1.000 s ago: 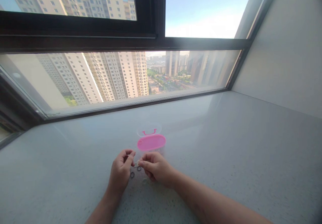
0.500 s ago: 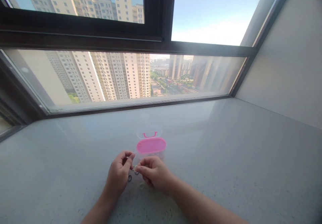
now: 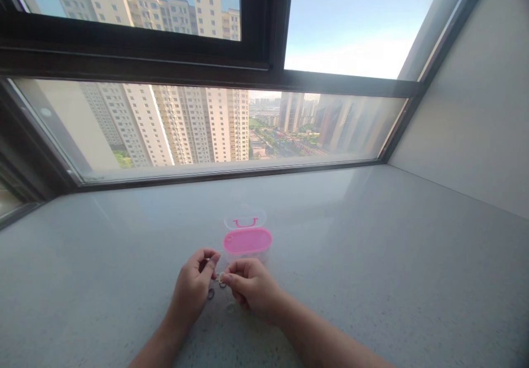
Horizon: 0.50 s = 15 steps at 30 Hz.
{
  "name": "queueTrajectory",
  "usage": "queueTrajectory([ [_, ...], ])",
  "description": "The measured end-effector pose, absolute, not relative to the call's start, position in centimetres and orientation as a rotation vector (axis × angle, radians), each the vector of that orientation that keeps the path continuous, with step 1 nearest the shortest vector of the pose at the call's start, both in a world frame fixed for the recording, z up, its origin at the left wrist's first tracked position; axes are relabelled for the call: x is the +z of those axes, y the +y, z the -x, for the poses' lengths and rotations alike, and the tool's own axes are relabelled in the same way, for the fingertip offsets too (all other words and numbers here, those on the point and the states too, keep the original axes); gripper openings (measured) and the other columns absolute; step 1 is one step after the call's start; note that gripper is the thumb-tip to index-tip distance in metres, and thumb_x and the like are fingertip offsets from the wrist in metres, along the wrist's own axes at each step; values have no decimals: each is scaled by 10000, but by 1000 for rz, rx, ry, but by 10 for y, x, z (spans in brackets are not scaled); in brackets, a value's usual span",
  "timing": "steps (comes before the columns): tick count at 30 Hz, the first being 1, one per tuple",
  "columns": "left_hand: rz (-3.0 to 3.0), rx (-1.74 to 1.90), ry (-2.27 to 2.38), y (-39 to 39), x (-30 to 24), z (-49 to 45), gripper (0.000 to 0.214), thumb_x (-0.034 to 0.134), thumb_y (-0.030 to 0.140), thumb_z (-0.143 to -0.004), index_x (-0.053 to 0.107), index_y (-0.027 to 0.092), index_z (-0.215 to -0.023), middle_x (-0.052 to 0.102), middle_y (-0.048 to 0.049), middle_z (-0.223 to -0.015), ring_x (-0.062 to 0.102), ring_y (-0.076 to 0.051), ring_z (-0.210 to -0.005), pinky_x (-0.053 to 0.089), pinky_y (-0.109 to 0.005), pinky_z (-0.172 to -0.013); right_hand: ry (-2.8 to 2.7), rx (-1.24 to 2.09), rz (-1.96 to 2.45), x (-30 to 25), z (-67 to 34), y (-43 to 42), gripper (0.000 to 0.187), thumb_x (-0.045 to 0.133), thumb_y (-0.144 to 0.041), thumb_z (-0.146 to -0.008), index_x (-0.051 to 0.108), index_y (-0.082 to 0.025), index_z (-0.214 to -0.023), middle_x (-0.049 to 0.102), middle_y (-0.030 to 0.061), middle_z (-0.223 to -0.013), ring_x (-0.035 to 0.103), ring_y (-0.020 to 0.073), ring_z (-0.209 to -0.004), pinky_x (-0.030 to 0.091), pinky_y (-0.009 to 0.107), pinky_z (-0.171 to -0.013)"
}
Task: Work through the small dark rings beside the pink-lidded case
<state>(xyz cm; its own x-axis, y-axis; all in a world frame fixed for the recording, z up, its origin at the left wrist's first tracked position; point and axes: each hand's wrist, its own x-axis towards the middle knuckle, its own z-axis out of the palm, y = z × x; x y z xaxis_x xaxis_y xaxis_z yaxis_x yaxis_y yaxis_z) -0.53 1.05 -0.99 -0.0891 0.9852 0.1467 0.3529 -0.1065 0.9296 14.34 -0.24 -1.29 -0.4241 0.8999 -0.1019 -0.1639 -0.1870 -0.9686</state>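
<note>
Fingers on the right hand point(image 3: 256, 288) are pinched together, thumb against forefinger, and they've got hold of a small pale ring point(image 3: 220, 277) that pokes out past the fingertips toward the other side. Left hand point(image 3: 192, 282) is just across from it, fingers curled in with the thumb up close to the forefinger; honestly can't tell whether those tips meet or have anything between them. Both hands are near each other, low over a speckled, light-coloured windowsill point(image 3: 372, 258).

As for the loose stuff, one dark ring point(image 3: 211, 293) lies just beside the left hand, and another dark hoop point(image 3: 223, 285) shows right below the pale one, partly covered by it and the right fingers. Near the right hand, on the side closest to the person, there's a faint light-coloured loop point(image 3: 230, 307) that's pretty blurry.

Just beyond the hands sits an oval box with a pink top point(image 3: 248, 241) and see-through sides. Right behind that is a clear lid point(image 3: 251, 215) with a pink handle point(image 3: 245, 225). Further back it's a dark-framed window point(image 3: 173, 51) looking out on tall apartment blocks point(image 3: 202, 123).
</note>
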Motion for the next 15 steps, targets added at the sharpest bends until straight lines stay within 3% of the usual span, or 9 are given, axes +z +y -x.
queueTrajectory([
  [15,-1515,1188,1459,12,-14,6,295,567,466,-738,587,172,-727,500,39,-505,494,-148,-497,391,-230,-497,-1277,1716,921,-15,-144,0,331,677,-448,-680,563,-138,-706,425,-87,-377,323,46,-306,207,178,-324],
])
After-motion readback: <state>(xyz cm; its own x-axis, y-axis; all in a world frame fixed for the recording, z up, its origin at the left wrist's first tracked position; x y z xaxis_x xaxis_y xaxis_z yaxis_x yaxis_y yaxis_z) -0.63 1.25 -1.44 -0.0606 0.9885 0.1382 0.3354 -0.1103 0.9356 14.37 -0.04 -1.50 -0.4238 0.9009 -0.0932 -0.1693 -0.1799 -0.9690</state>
